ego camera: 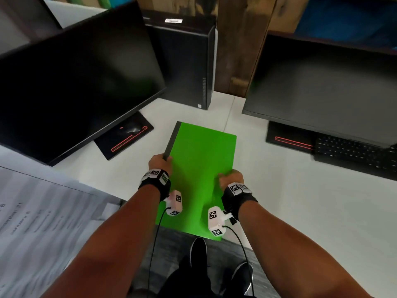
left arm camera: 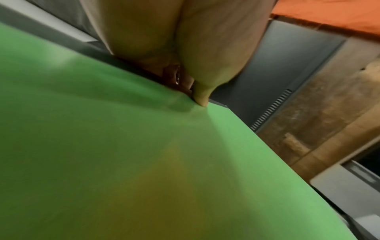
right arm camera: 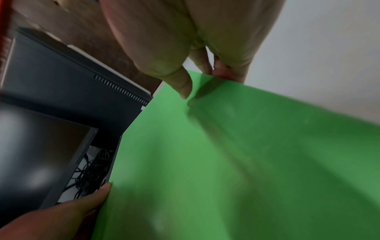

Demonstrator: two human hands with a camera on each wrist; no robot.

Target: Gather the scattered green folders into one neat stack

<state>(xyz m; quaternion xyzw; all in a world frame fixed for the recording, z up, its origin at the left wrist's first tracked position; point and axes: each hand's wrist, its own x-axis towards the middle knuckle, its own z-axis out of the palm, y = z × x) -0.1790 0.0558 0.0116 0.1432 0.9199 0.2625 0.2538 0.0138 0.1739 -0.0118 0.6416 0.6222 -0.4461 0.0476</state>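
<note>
A bright green folder (ego camera: pixel 198 168) with a dark spine along its left edge lies between my two hands, over the near edge of the white desk (ego camera: pixel 279 201). My left hand (ego camera: pixel 161 163) grips the spine side, thumb on top of the green cover (left arm camera: pixel 144 162). My right hand (ego camera: pixel 229 178) pinches the right edge, thumb on the cover (right arm camera: pixel 246 162) and fingers under it. Whether more than one folder is in the grip I cannot tell. The near end of the folder overhangs the desk edge above my shoes.
A black monitor (ego camera: pixel 71 89) stands at the left, a black computer tower (ego camera: pixel 182 61) behind the folder, and a second monitor (ego camera: pixel 322 93) with a keyboard (ego camera: pixel 354 153) at the right. Printed papers (ego camera: pixel 38 222) lie at the near left. A wooden post (ego camera: pixel 236 46) rises behind.
</note>
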